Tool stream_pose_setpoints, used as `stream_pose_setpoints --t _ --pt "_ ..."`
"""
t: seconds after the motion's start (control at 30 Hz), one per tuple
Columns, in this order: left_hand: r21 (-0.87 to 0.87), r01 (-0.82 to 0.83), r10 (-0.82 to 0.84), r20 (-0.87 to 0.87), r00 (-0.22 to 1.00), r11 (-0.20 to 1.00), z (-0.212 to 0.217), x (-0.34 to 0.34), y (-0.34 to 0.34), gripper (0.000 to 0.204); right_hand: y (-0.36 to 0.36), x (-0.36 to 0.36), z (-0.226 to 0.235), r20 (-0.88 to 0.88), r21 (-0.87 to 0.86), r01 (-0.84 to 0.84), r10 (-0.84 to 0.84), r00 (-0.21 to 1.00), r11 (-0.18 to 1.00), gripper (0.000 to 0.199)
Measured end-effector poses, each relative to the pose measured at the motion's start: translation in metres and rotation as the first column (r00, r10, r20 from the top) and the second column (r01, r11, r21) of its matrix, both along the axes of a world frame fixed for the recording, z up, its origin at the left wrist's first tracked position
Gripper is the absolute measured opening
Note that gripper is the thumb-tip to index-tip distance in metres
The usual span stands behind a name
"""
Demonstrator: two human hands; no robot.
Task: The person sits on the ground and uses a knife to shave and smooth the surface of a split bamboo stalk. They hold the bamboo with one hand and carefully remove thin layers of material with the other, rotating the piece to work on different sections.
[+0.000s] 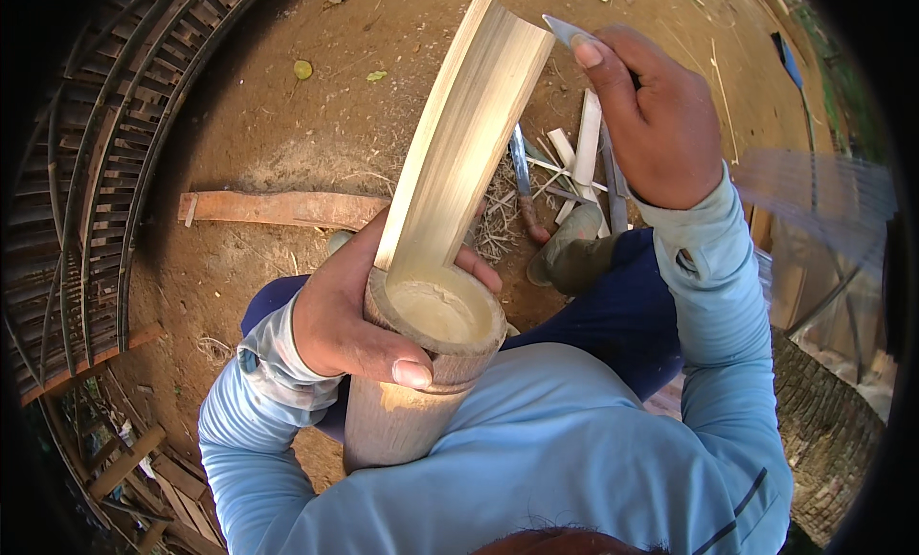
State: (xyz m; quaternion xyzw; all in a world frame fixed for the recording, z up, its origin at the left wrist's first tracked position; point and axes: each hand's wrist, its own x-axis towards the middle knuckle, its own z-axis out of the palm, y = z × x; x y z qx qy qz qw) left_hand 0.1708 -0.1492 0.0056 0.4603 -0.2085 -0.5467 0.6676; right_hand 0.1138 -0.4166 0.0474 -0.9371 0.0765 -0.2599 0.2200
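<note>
Two-handed: clamps brown bamboo cylinder (407, 426) in left hand (330, 320), pointed grey metal blade (563, 28) in right hand (662, 114); could, if overforced, skid off tall pale wooden tongue (469, 124).

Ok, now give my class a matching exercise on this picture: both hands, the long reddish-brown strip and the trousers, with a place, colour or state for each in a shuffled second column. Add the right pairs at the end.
Column one
1. left hand
2. right hand
3. reddish-brown strip
4. trousers

Column two
A. lying on the dirt ground
B. dark blue
C. wrapped around the bamboo tube
D. raised, gripping a pointed blade

Right pairs: 1-C, 2-D, 3-A, 4-B
</note>
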Motion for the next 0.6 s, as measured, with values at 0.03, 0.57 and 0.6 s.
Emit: stream_pose_setpoints --t 0.03,0.57,0.6 --pt "0.005 -0.002 0.002 -0.003 1.000 1.000 0.001 0.000 0.000 0.139 0.001 0.000 -0.001 0.028 0.017 0.002 -0.002 1.000 1.000 0.033" --pt "-0.076 0.047 -0.045 0.023 0.999 0.996 -0.004 0.008 0.006 0.128 0.010 0.007 0.006 -0.061 -0.083 -0.038 0.033 0.998 0.996 0.031" --pt "-0.069 0.044 -0.043 0.013 0.999 0.997 -0.004 0.008 0.006 0.128 0.010 0.007 0.006 -0.058 -0.086 -0.033 0.028 0.998 0.996 0.031"
